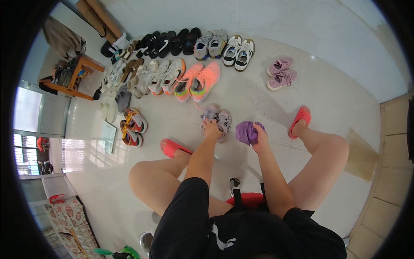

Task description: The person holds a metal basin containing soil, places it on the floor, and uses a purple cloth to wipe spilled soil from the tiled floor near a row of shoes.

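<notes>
A pair of pale pinkish-grey sneakers stands on the floor in front of me. My left hand (211, 128) is closed on the heel end of the left sneaker (210, 112), its fingertips partly hidden by the shoe opening. Right beside it sits the other sneaker (224, 122), which my hand does not appear to hold. A crumpled purple cloth (246, 132) is bunched in my right hand (260, 140), off the floor and to the right of the pair.
Rows of shoes, with coral sneakers (205, 82) nearest, line the far left floor. Mauve shoes (281, 74) stand at the far right. Red-and-yellow sneakers (133, 126) are at left. My feet wear red slippers (300, 119). Beneath me is a red stool (247, 200).
</notes>
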Demonstrator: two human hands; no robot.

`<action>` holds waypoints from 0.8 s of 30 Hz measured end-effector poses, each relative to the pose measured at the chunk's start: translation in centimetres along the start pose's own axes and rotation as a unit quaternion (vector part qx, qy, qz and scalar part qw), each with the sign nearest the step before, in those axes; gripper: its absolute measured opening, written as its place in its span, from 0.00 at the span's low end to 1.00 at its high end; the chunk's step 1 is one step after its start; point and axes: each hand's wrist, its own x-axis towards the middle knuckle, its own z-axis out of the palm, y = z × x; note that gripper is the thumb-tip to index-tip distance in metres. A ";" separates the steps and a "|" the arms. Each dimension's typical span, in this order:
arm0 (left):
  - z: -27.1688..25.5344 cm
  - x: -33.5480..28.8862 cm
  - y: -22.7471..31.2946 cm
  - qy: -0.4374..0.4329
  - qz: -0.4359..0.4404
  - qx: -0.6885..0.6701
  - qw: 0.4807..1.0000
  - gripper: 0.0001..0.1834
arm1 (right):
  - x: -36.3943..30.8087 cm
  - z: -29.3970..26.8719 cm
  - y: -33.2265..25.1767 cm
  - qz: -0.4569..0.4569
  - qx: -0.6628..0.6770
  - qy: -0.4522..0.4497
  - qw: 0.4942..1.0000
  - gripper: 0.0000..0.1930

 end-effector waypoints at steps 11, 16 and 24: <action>1.6 2.2 -6.5 0.073 -0.022 -0.001 0.997 0.22 | 4.7 -2.9 1.6 0.072 0.058 0.015 0.996 0.07; 3.6 -3.5 -6.2 0.035 -0.023 -0.081 0.996 0.20 | 5.0 -1.0 1.6 0.070 0.151 0.009 0.986 0.12; 3.9 -2.9 -6.5 -0.293 0.089 0.127 0.943 0.22 | 4.1 -1.2 3.2 0.079 0.160 0.069 0.982 0.20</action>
